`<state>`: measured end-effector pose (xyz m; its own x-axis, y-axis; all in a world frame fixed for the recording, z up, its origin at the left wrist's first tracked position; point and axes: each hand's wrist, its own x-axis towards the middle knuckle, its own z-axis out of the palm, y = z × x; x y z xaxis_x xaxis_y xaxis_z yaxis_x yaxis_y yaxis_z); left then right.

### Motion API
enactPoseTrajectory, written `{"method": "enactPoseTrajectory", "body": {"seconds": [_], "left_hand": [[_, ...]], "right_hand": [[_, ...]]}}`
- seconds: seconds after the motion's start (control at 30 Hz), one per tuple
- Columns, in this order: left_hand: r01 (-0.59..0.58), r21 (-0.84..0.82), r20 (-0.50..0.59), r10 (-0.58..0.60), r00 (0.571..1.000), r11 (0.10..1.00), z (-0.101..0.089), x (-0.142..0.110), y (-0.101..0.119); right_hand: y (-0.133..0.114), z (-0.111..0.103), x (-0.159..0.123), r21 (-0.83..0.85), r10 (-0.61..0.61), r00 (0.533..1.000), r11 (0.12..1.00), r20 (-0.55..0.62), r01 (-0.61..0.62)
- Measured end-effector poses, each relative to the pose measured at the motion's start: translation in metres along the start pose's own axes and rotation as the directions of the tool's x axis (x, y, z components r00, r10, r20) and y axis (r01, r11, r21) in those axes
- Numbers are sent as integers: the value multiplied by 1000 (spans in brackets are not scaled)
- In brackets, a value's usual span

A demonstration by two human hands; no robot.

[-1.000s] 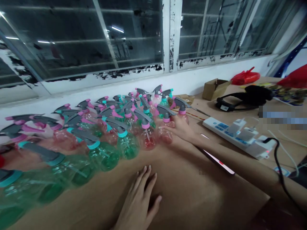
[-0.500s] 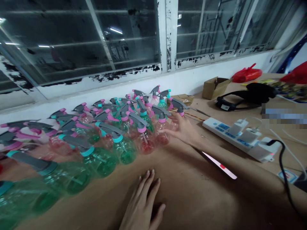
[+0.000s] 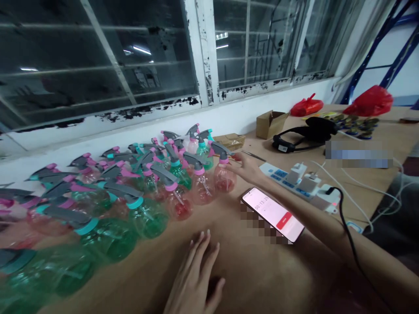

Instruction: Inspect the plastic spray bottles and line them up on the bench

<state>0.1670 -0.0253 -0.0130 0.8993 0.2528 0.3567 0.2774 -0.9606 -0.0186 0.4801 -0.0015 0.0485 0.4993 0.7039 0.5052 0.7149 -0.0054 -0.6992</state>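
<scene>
Spray bottles [image 3: 149, 220], green and pink, are crowding the table [image 3: 131, 285] from near left to far middle; those readable are already wearing trigger heads [image 3: 166, 176], so fitting is looking done there, far rows too blurred to check; left hand [image 3: 193, 272] is lying near middle, fingers loosely spread, pinching nothing; rightmost pink bottle [image 3: 225, 179] is standing upright at the bunch's right end, head on, so it is looking complete and almost settled; right hand [image 3: 240, 168] is curving round its neck, seemingly touching; cannot tell if gripping; phone [image 3: 273, 214] is lying right, showing a timer; anything left beyond this bottle isn't showing.
</scene>
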Motion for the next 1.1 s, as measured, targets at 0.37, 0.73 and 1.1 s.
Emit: {"method": "enactPoseTrajectory", "body": {"seconds": [0.37,0.73,1.1], "left_hand": [[133,-299,-20,-145,989,945,-18,3,15],[360,-490,34,-396,918,794,-23,4,7],[371,-633,33,-455,890,680,-29,-40,-15]], "right_hand": [[-19,-6,-14,98,28,997,995,-71,-21],[-92,-10,-121,257,-185,971,956,148,143],[-138,40,-129,393,-386,827,892,408,222]]}}
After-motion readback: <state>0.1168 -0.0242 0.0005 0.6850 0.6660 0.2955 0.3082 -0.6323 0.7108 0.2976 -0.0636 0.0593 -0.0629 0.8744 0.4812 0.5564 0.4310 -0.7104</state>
